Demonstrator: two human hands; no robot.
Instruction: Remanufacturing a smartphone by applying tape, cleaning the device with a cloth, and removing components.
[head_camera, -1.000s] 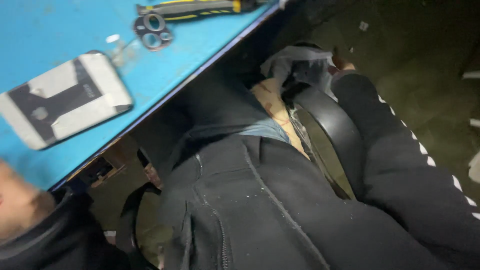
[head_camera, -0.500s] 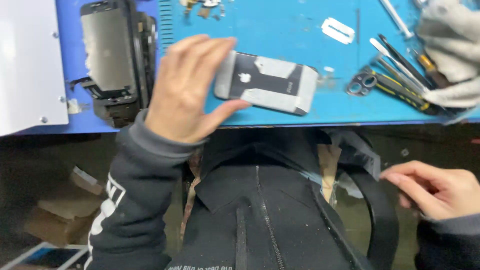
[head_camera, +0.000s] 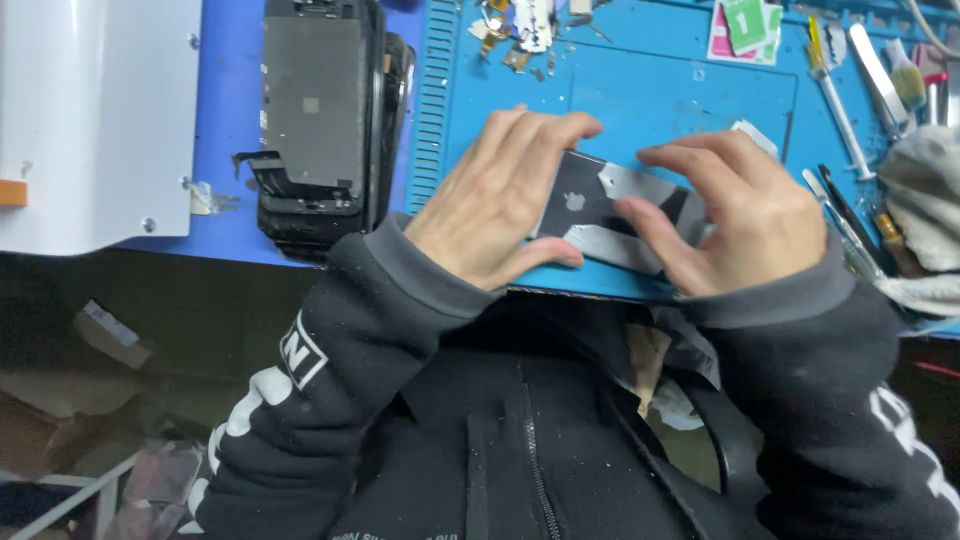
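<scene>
Both hands are on a phone (head_camera: 600, 205) lying back-up at the near edge of the blue mat (head_camera: 640, 90). The left hand (head_camera: 500, 205) lies over its left end, thumb pressed along the near side, fingers spread across the top. The right hand (head_camera: 735, 215) covers the right end, fingertips bent onto the silver back. Left of that grip lies a stack of phone screens (head_camera: 320, 110); to its right, tools (head_camera: 845, 120) and a cloth (head_camera: 925, 190).
</scene>
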